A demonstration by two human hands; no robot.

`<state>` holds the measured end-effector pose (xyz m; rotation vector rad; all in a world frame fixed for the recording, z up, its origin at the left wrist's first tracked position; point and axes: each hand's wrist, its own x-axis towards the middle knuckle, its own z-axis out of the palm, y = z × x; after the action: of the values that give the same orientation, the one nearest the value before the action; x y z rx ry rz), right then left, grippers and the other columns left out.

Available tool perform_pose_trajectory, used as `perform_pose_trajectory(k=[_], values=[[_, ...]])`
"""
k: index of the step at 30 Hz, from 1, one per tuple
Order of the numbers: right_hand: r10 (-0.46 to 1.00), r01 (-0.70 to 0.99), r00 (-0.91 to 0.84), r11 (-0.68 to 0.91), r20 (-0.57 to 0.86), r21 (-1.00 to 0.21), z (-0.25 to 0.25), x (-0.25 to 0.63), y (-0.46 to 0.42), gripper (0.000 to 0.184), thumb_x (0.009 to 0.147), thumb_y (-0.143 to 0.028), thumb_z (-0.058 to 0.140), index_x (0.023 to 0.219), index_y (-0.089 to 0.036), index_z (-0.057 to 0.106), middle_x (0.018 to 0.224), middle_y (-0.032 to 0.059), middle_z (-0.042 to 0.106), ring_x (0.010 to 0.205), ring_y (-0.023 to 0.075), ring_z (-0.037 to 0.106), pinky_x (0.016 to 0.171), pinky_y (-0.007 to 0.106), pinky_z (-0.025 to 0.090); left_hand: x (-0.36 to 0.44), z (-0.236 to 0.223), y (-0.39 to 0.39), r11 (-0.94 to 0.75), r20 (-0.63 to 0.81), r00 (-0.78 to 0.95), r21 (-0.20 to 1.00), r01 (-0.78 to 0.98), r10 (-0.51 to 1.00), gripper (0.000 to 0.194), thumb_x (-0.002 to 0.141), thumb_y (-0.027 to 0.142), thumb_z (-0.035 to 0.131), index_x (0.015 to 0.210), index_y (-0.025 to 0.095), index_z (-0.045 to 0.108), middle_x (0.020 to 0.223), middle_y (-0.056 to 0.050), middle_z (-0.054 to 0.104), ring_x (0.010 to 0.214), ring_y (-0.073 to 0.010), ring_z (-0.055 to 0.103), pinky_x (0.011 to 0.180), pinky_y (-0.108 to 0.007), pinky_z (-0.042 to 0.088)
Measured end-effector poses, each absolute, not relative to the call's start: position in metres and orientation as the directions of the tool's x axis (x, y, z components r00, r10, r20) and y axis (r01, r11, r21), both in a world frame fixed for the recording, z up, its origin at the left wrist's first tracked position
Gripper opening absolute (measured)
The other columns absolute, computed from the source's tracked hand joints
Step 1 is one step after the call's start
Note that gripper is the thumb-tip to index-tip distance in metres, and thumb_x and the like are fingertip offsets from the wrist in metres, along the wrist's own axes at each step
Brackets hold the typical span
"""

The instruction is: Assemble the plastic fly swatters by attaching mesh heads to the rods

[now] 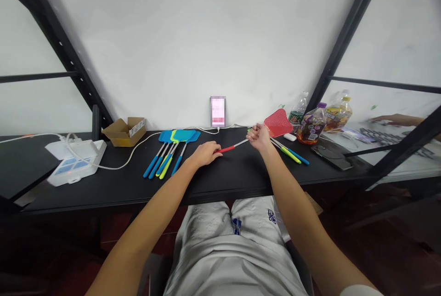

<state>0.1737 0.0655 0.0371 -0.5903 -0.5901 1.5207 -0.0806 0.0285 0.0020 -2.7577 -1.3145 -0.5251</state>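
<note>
1. At the left of the frame, a white device (70, 173) with cables lies on the black table (120, 183)
2. Beside it, an open cardboard box (129, 139)
3. Left of centre, blue and yellow-green swatters (184, 135) lie grouped
4. At centre, the left hand (206, 153) grips the handle of the red swatter (278, 123)
5. Behind, a phone (218, 111) stands upright
6. Right of centre, the right hand (259, 136) curls around its shaft, just beside the red mesh head
7. Farther right, more swatters (291, 155), bottles (312, 125) and a dark phone (332, 157)
</note>
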Motion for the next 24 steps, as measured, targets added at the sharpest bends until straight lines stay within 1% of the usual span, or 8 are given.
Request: perform_pose_trajectory(k=[4, 13, 21, 24], values=[[1.0, -0.711, -0.02, -0.013, 0.002, -0.703, 0.038, 0.172, 0.065, 0.027, 0.09, -0.024, 0.034, 0.064, -0.023, 0.027, 0.042, -0.01, 0.013, 0.035, 0.0086, 0.01, 0.033, 0.023, 0.015, -0.081, 0.002, 0.03, -0.64, 0.319, 0.58, 0.126, 0.758, 0.749, 0.022, 0.092, 0.041, 0.053, 0.09, 0.022, 0.064, 0.095, -0.005, 0.061, 0.085, -0.0191, 0.058, 0.069, -0.028, 0.04], [0.999, -0.677, -0.029, 0.008, 0.038, -0.736, 0.038, 0.169, 0.063, 0.026, 0.09, -0.024, 0.035, 0.064, -0.024, 0.029, 0.042, -0.0102, 0.013, 0.035, 0.0089, 0.009, 0.033, 0.023, 0.014, -0.08, 0.001, 0.03, -0.627, 0.315, 0.562, 0.162, 0.762, 0.765, 0.021, 0.09, 0.041, 0.058, 0.085, 0.021, 0.061, 0.091, -0.003, 0.06, 0.083, -0.0181, 0.057, 0.067, -0.028, 0.039], [0.998, -0.646, -0.033, 0.021, 0.055, -0.763, 0.036, 0.165, 0.062, 0.026, 0.089, -0.025, 0.036, 0.064, -0.024, 0.029, 0.042, -0.0103, 0.014, 0.035, 0.0086, 0.008, 0.033, 0.022, 0.014, -0.081, -0.003, 0.034, -0.627, 0.31, 0.561, 0.178, 0.759, 0.768, 0.019, 0.088, 0.04, 0.059, 0.085, 0.021, 0.06, 0.091, -0.003, 0.061, 0.083, -0.0175, 0.057, 0.068, -0.027, 0.039], [0.998, -0.612, -0.048, -0.002, 0.034, -0.791, 0.036, 0.162, 0.061, 0.026, 0.088, -0.027, 0.039, 0.065, -0.024, 0.029, 0.041, -0.011, 0.014, 0.035, 0.008, 0.008, 0.033, 0.021, 0.013, -0.082, -0.004, 0.035, -0.627, 0.307, 0.562, 0.184, 0.757, 0.768, 0.021, 0.089, 0.042, 0.058, 0.086, 0.021, 0.06, 0.092, -0.003, 0.061, 0.084, -0.0175, 0.057, 0.069, -0.027, 0.04]])
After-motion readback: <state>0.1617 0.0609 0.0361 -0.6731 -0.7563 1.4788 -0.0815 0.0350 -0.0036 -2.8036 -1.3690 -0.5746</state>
